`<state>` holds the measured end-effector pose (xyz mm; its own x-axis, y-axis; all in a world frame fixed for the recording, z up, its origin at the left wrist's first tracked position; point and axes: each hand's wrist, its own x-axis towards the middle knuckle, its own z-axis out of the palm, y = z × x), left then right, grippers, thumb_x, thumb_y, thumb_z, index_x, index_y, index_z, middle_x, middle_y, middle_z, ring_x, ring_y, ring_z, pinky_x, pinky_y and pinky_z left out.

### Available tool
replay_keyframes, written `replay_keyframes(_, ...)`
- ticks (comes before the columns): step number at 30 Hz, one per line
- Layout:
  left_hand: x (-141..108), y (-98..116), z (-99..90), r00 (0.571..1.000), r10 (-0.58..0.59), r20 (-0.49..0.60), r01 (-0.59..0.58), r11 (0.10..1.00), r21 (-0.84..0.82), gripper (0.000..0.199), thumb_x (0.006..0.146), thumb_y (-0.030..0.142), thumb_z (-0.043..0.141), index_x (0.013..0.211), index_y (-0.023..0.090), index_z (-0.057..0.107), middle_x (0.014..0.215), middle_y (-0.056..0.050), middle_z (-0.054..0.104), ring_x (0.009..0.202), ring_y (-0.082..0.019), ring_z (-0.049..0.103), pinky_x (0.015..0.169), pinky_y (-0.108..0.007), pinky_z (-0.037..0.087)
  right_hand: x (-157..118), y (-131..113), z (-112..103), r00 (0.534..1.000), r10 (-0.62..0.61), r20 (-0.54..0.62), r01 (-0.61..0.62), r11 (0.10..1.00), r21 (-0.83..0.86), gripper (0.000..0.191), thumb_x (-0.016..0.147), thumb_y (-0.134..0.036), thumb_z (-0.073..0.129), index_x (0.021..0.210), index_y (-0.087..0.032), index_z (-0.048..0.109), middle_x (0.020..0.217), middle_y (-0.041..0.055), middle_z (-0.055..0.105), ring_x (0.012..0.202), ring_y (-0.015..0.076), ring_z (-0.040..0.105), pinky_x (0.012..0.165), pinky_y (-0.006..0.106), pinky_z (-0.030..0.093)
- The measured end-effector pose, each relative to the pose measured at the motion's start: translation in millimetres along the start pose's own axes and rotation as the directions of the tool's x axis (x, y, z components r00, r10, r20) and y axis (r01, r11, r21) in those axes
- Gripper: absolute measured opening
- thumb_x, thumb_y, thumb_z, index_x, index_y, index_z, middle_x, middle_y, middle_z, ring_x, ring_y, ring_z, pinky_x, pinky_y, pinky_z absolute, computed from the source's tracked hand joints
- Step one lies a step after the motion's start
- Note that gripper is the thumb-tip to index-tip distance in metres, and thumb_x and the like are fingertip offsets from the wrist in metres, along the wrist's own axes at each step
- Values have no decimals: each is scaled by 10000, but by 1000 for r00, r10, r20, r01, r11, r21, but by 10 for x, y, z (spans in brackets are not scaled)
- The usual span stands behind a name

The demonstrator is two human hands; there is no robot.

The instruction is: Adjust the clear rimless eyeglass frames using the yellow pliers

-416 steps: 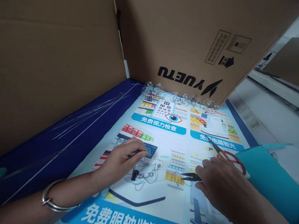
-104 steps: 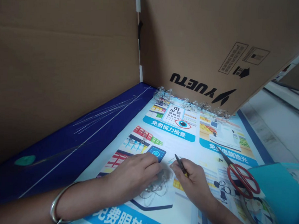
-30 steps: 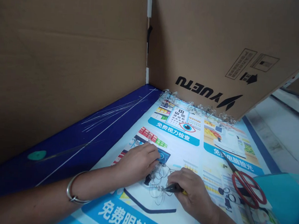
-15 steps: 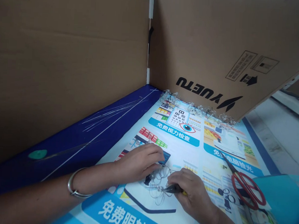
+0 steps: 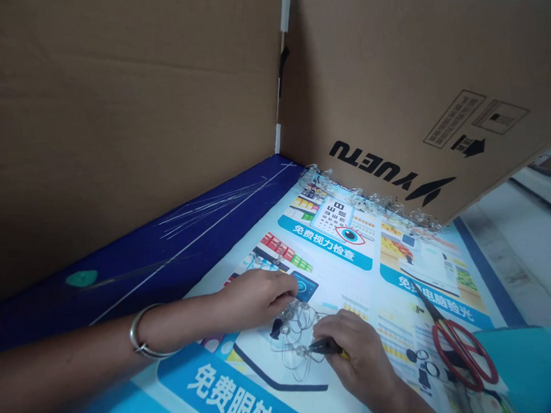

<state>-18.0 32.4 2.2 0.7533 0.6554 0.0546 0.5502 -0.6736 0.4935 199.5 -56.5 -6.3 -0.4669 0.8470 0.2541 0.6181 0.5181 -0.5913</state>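
A tangle of thin, clear wire loops [image 5: 296,337] lies on the printed sheet between my hands. My left hand [image 5: 264,298], with a silver bangle [image 5: 142,335] at the wrist, pinches the upper left edge of the loops, its fingertips pressed together. My right hand [image 5: 358,352] is wrapped round small pliers [image 5: 326,346] with dark jaws and a bit of yellow handle showing. The jaw tips touch the loops near a small clear bead. Whether the jaws are closed on the wire is too small to tell.
Red-handled scissors [image 5: 464,355] lie at the right. More wire loops [image 5: 372,202] line the foot of a cardboard panel [image 5: 379,70]. Loose clear strands [image 5: 211,206] and a green piece [image 5: 81,278] rest on the blue surface [image 5: 171,250] at the left.
The whole view has shifted slightly. My left hand's fingers have drawn closer together and a little lower at the loops. My right hand keeps the pliers at nearly the same place.
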Motion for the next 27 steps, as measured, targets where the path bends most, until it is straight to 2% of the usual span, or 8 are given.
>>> replay_keyframes(7,-78,122,-170,986,-37,162,25,997,75,129,844,169,402,825,208,523,784,6,634,688,-172,587,530,-223,303,-4,-11,23,999,-26,-23,24,999,-46,331,686,-11,479,919,-239,539,893,-17,641,798,148,538,729,284,408)
replay_keyframes(11,-134,123,-98,987,3,163,-40,974,221,173,771,71,392,831,186,507,745,-25,627,589,-181,562,488,-238,282,2,-24,21,999,-28,-29,26,997,-74,324,691,-20,480,926,-235,542,882,-8,643,793,152,545,725,289,415)
replay_keyframes(14,-179,117,-27,990,47,133,-90,938,335,293,645,7,414,864,182,501,727,-47,620,579,-211,563,488,-256,307,11,-34,16,999,-26,-22,24,996,-84,305,707,-32,479,925,-235,545,881,1,648,786,157,552,719,291,421)
replay_keyframes(16,-206,111,-4,991,67,117,-105,929,355,327,617,11,426,883,184,502,715,-57,619,586,-227,575,499,-268,333,8,-33,17,1000,-21,-23,19,996,-89,298,714,-38,481,926,-236,548,888,5,650,789,159,557,719,291,425)
replay_keyframes(21,-236,105,-19,990,66,123,-104,939,329,310,620,34,447,879,193,511,657,-52,610,545,-221,577,509,-274,358,-18,-7,30,999,-18,-28,16,996,-89,321,707,-36,492,950,-239,548,916,3,648,819,162,558,753,304,423)
replay_keyframes(27,-202,166,-88,984,24,175,-83,938,337,228,683,64,481,857,206,517,697,-46,632,563,-228,587,484,-274,337,-6,0,23,999,-31,-21,29,997,-70,350,677,-20,475,939,-242,544,910,1,651,809,163,560,742,307,424)
